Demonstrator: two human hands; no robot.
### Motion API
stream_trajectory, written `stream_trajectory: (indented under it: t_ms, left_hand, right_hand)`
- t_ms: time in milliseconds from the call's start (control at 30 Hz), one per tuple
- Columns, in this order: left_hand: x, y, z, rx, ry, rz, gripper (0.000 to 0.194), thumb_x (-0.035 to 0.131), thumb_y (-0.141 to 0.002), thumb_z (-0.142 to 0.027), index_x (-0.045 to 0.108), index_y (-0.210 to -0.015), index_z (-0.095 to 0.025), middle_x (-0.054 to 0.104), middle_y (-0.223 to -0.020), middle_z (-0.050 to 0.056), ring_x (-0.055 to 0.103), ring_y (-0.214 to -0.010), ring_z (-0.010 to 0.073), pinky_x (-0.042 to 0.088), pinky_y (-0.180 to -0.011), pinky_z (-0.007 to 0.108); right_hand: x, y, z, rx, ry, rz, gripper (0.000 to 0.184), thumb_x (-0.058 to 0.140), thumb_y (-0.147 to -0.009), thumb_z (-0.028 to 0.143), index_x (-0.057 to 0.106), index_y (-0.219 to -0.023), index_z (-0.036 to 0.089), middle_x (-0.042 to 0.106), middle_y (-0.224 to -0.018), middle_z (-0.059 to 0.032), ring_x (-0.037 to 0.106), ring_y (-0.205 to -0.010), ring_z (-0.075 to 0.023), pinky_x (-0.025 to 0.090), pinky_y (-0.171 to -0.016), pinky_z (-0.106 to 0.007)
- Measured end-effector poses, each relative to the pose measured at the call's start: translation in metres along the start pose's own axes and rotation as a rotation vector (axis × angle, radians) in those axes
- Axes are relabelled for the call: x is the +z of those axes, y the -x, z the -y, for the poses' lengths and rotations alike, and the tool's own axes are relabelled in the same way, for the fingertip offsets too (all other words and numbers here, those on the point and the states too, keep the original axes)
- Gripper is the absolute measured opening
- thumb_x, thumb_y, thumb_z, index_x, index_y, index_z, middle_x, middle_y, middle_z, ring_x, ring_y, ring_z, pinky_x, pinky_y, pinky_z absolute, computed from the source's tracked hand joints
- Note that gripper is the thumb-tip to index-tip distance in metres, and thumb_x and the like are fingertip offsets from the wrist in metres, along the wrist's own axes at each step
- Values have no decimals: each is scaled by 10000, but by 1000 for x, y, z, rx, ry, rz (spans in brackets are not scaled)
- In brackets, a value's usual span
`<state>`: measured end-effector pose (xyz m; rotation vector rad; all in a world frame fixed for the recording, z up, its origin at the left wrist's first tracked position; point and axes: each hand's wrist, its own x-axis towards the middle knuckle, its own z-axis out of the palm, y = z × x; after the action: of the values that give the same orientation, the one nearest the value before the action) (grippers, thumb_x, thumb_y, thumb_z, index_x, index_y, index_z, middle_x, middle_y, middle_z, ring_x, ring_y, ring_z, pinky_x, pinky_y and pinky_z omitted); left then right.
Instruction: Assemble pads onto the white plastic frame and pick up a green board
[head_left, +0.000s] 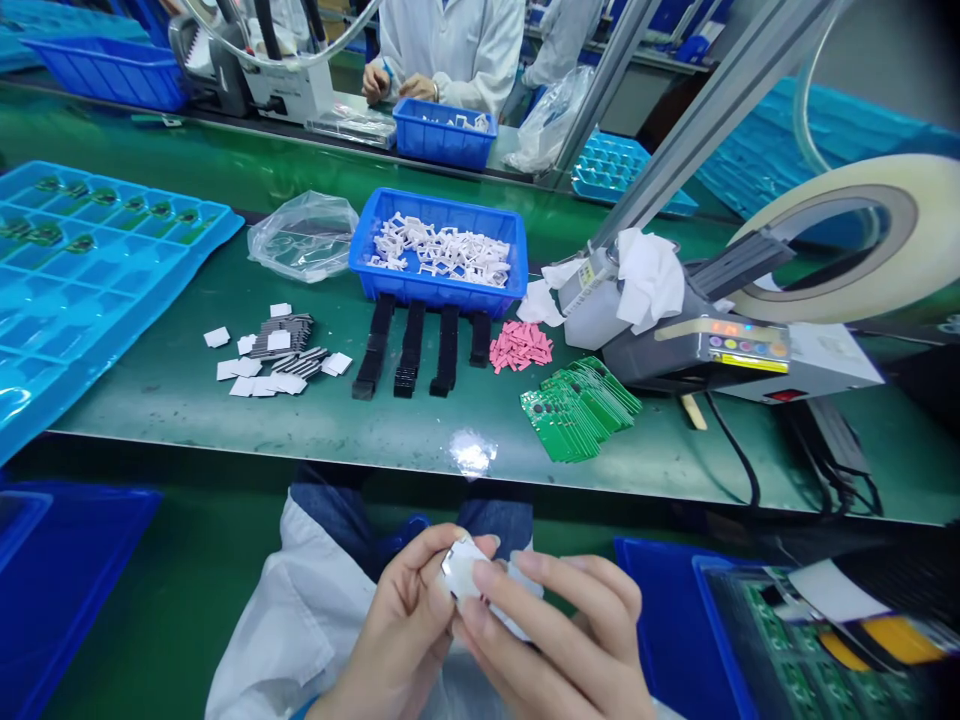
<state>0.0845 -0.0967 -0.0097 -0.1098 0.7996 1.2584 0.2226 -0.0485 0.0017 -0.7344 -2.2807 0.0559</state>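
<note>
The left hand (397,630) and the right hand (559,640) are clamped together on a small white piece (461,572), pinching it between their fingers above the person's lap, below the near edge of the green surface (300,430). Farther off on that surface, a blue plastic bin (439,197) holds a heap of white plastic clips (442,250). Four black strips (411,345) lie just in front of the bin, with white square pads (259,378) to their left and pink strips (521,345) to their right. A fanned stack of green circuit boards (581,410) sits near the pink strips, beside an automatic tape dispenser (697,345). A cyan plastic tray (90,290) lies at the left.
</note>
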Motion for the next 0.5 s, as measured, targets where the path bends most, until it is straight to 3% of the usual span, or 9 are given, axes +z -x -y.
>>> stream_trajectory:
  t_ms: [67, 200, 367, 500]
  left_hand:
    - [-1, 0, 2, 49, -36, -1, 336, 806, -597, -388, 718, -886, -241, 749, -955, 48, 665, -817, 169, 493, -777, 259]
    - [0, -1, 8, 120, -54, -3, 368, 830, -532, -424, 730, -846, -261, 744, -840, 20, 658, -762, 159, 493, -738, 238]
    - [5, -5, 16, 232, -87, -65, 369, 834, -491, -469, 755, -797, -277, 671, -1042, 27, 617, -927, 191, 497, -802, 239]
    - [3, -12, 23, 263, -189, 7, 334, 807, -539, -478, 753, -810, -290, 656, -999, 30, 605, -974, 206, 493, -824, 245]
  right_hand:
    - [9, 3, 7, 122, -29, -111, 124, 691, -789, 187, 667, -873, 275, 721, -871, 45, 563, -861, -208, 406, -727, -374]
    - [23, 3, 14, 350, -181, -289, 174, 675, -794, 322, 644, -940, 233, 660, -997, -49, 538, -884, -251, 431, -707, -402]
    - [24, -1, 12, 476, -378, -312, 181, 627, -834, 379, 645, -943, 235, 650, -951, -67, 569, -848, -228, 472, -703, -397]
    - [16, 4, 6, 512, -394, -260, 256, 577, -854, 474, 653, -925, 240, 648, -949, -78, 586, -856, -224, 494, -700, -390]
